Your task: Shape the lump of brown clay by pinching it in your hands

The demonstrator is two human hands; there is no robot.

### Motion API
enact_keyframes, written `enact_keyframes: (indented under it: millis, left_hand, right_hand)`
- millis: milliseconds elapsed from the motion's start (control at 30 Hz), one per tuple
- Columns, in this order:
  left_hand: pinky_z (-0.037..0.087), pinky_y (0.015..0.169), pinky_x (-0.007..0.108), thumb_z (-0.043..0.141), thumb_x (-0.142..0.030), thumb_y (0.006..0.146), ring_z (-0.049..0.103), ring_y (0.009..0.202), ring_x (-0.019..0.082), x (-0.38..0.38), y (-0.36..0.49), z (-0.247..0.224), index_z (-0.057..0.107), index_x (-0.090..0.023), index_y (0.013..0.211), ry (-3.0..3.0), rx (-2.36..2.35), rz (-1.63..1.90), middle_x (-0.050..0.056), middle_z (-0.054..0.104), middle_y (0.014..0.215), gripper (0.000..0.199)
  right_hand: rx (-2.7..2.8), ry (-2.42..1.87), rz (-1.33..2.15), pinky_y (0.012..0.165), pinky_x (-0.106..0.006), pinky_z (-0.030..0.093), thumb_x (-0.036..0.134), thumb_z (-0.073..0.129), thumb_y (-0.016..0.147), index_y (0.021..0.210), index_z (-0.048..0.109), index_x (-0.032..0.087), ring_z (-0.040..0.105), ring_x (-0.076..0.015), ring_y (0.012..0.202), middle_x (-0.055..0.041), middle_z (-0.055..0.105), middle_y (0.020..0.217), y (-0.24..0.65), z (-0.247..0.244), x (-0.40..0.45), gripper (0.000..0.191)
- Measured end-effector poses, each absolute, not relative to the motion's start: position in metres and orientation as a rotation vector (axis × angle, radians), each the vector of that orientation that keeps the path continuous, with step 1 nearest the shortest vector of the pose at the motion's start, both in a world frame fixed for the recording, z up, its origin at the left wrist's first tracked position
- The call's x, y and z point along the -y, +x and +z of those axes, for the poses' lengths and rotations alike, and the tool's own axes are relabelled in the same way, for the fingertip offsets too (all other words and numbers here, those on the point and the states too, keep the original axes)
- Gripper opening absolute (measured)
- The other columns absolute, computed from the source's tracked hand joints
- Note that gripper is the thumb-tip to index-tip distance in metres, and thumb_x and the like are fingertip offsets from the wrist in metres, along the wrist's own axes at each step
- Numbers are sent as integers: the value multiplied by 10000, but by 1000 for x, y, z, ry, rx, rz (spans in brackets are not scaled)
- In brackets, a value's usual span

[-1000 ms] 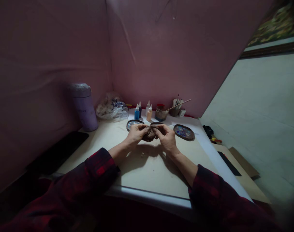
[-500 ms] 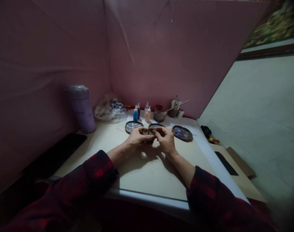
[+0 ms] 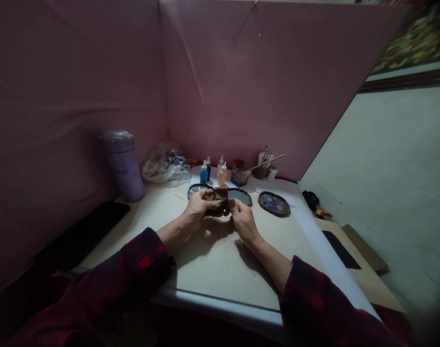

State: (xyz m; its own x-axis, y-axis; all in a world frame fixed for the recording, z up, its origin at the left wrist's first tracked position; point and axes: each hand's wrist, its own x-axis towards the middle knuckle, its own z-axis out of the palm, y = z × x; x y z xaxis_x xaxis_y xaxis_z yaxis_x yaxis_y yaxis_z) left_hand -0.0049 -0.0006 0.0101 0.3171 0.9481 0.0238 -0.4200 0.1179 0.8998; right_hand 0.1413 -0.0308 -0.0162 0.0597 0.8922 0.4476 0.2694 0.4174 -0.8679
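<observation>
A lump of dark brown clay, uneven and hollowed on top, is held above the table. My left hand grips it from the left, thumb laid across its near side. At its right edge, my right hand has its fingers curled in, the thumb up against the clay; whether a bit of clay is pinched there is hidden. Behind the hands lie shallow brown-rimmed dishes with blue, painted insides: a left dish, partly covered by my left hand, a middle dish and a right dish.
Small paint bottles stand at the back beside a jar with a brush across it and a holder of brushes. Left are a crumpled plastic bag, a purple tumbler and a dark flat object.
My right hand has moved from the clay's top down to its right side, uncovering more of the clay and the middle dish. My left hand still holds the clay, shifted slightly left.
</observation>
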Motion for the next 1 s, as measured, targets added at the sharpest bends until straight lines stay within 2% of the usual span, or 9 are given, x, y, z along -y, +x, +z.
enact_keyframes:
  millis: [100, 200, 367, 500, 667, 767, 867, 933, 1000]
  left_hand:
    - [551, 630, 288, 923, -210, 453, 668, 656, 163, 1, -2, 8, 603, -113, 912, 903, -659, 1154, 41, 683, 791, 568]
    - [552, 681, 302, 907, -350, 525, 673, 717, 176, 2, 0, 8, 602, -108, 928, 851, -608, 1118, 63, 684, 831, 560]
    - [519, 585, 270, 911, -288, 495, 639, 614, 148, 4, 0, 5, 600, -111, 904, 935, -657, 1108, 41, 671, 771, 543]
    - [474, 503, 243, 881, -303, 526, 601, 518, 127, 5, 3, 1, 596, -105, 822, 1031, -678, 1151, 22, 641, 682, 456]
    - [474, 478, 226, 867, -308, 558, 586, 475, 115, 8, 5, -1, 612, -111, 809, 1006, -694, 1193, 1, 625, 612, 408]
    - [520, 529, 241, 868, -287, 579, 623, 541, 125, 9, 5, 2, 643, -108, 868, 918, -653, 1184, 26, 669, 699, 408]
    - [568, 596, 286, 812, -266, 676, 666, 632, 154, 10, 5, 3, 667, -114, 926, 833, -630, 1112, 65, 705, 815, 326]
    - [579, 624, 297, 761, -228, 728, 683, 672, 168, 10, 5, 4, 678, -112, 951, 828, -610, 1055, 89, 714, 864, 265]
    - [583, 653, 297, 735, -163, 728, 694, 708, 177, 11, 4, 5, 681, -106, 973, 839, -583, 1034, 105, 717, 901, 257]
  right_hand:
    - [1461, -1099, 692, 722, -306, 494, 599, 576, 841, 894, 668, 175, 644, -203, 772, -61, 709, 816, 141, -17, 28, 438]
    - [1377, -1156, 708, 766, -338, 495, 552, 663, 778, 902, 683, 148, 656, -230, 815, -90, 730, 868, 142, -17, 24, 422]
    - [1250, -1160, 784, 705, -312, 492, 407, 741, 691, 829, 705, 140, 643, -202, 728, -63, 724, 782, 141, -17, 27, 303]
    - [1177, -1136, 840, 602, -286, 479, 389, 729, 691, 743, 684, 150, 615, -173, 607, -30, 689, 680, 138, -17, 32, 249]
    - [1224, -1135, 782, 613, -282, 476, 443, 715, 715, 762, 681, 147, 614, -178, 638, -43, 692, 705, 133, -15, 33, 302]
    - [1307, -1181, 670, 607, -278, 455, 566, 609, 792, 749, 674, 153, 603, -188, 672, -56, 685, 712, 137, -12, 32, 420]
    - [1278, -1295, 571, 553, -279, 425, 686, 458, 837, 693, 654, 167, 574, -187, 624, -50, 635, 630, 144, -11, 28, 573]
    - [1224, -1307, 625, 513, -280, 424, 716, 428, 835, 781, 673, 169, 565, -179, 584, -48, 639, 656, 148, -11, 25, 602]
    - [1219, -1216, 697, 541, -286, 468, 688, 498, 820, 923, 683, 168, 601, -182, 629, -61, 684, 781, 151, -11, 22, 561]
